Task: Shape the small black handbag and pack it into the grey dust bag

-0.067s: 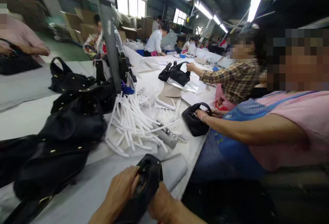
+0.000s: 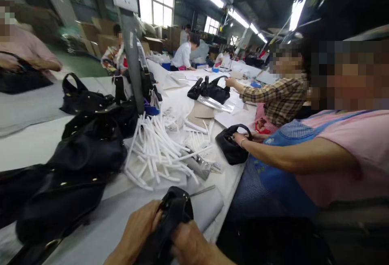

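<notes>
A black handbag with a handle stands at the bottom middle, between my two hands. My left hand grips its left side near the top opening, with the fingertips partly hidden by the bag. On the other side, my right hand is closed at the handle; blur and the bag hide its fingertips. A thin metal tool lies just beyond the bag on a grey sheet. White tubes lie in a loose heap farther up the table.
Several black handbags are piled on the left. A grey post rises from the table behind them. To the right, a co-worker in a blue apron handles another black bag. Farther back, a plaid sleeve reaches toward a bag.
My right hand has shifted slightly left and up against the bag. The whole scene sits a little lower in view. My left hand keeps its hold.
</notes>
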A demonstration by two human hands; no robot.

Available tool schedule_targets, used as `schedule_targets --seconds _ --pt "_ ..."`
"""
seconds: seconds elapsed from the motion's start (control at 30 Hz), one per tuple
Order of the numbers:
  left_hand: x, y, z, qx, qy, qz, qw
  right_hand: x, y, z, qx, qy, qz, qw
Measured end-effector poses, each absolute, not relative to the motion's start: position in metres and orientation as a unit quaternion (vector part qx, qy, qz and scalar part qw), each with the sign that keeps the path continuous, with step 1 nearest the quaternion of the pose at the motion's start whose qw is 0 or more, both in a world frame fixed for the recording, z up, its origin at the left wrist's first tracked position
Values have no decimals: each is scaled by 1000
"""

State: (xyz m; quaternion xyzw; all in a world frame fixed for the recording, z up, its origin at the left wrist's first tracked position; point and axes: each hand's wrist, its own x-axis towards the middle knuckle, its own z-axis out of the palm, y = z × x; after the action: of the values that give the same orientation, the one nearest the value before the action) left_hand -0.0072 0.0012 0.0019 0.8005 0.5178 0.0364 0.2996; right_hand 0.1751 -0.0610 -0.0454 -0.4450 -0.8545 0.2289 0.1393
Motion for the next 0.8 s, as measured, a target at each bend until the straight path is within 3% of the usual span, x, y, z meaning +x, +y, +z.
schedule_targets --seconds 0.23,0.47,0.6,0.7,0.8 --pt "-12 8 9 777 538 42 324 174 -60 -58 -433 -868 198 139" --pt "-36 6 -18 624 519 275 516 182 -59 -61 -390 -891 36 230" --pt "-64 -17 -47 533 589 407 451 206 -52 -29 -413 -869 48 267" --pt "-81 -52 -58 482 633 433 423 237 -44 2 -422 -858 59 287" --pt "-86 -91 -60 463 654 426 420 279 -14 23 -429 -844 -70 315"
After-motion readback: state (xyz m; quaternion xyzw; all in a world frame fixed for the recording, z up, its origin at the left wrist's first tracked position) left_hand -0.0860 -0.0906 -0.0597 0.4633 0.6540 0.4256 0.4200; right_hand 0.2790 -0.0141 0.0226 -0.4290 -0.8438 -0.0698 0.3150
